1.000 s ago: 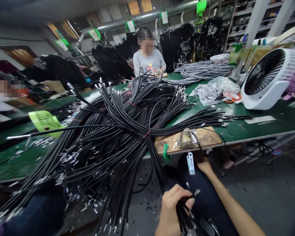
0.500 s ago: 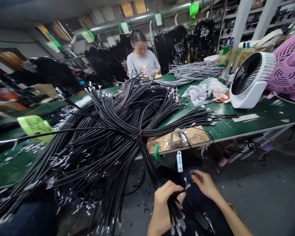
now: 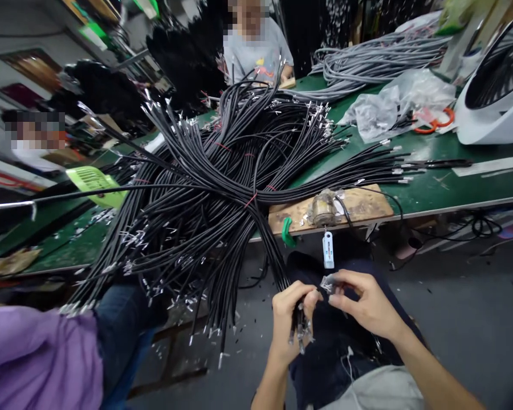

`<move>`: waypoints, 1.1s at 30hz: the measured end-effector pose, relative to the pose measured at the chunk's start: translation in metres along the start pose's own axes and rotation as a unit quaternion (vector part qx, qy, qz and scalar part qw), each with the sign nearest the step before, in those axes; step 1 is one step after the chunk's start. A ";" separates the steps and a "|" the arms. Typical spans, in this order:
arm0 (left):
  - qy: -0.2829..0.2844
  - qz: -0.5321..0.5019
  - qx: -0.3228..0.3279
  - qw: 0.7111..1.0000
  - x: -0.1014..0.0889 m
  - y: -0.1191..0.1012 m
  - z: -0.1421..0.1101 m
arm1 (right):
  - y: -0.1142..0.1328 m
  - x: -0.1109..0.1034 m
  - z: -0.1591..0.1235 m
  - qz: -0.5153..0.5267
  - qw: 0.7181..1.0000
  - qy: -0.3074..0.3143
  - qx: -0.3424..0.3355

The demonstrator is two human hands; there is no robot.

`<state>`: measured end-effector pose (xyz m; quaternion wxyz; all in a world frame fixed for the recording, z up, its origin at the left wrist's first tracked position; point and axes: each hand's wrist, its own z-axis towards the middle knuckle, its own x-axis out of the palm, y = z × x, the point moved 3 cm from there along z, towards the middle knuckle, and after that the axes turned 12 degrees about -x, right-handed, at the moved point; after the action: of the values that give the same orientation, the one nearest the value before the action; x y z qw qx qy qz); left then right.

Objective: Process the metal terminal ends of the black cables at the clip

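My left hand (image 3: pixel 285 312) is wrapped round the end of a bundle of black cables (image 3: pixel 273 250), whose stripped silvery ends stick out below the fingers. Between thumb and forefinger it holds one cable end out to the right. At that end, silvery wires (image 3: pixel 326 283) show, and my right hand (image 3: pixel 365 299) pinches them between its fingertips and thumb. Both hands are over my lap, below the table edge. The held bundle runs up to a red tie and into the large heap of black cables (image 3: pixel 188 228) on the table.
A wooden board (image 3: pixel 367 205) with a small clear-covered device (image 3: pixel 324 208) and a hanging blue-white tag (image 3: pixel 328 250) is at the table edge. To the right are orange-handled scissors (image 3: pixel 436 121), plastic bags (image 3: pixel 380 111) and a white fan (image 3: pixel 487 114). A person in purple (image 3: pixel 43 353) sits left; another sits opposite.
My right hand has moved left to the cable end and now pinches its wires. The left hand still grips the bundle. The view has tilted down, bringing the purple sleeve into sight.
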<state>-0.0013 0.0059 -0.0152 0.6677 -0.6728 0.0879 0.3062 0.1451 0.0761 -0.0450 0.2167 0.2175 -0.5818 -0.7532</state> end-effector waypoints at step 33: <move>0.068 -0.012 -0.047 0.997 0.013 -0.006 0.010 | -0.015 0.003 0.014 0.165 0.984 -0.022 -0.069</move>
<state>0.0088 0.0195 -0.0162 0.6319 -0.7233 0.1104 0.2555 0.1338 0.0886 -0.0569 0.3393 0.0867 -0.5609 -0.7502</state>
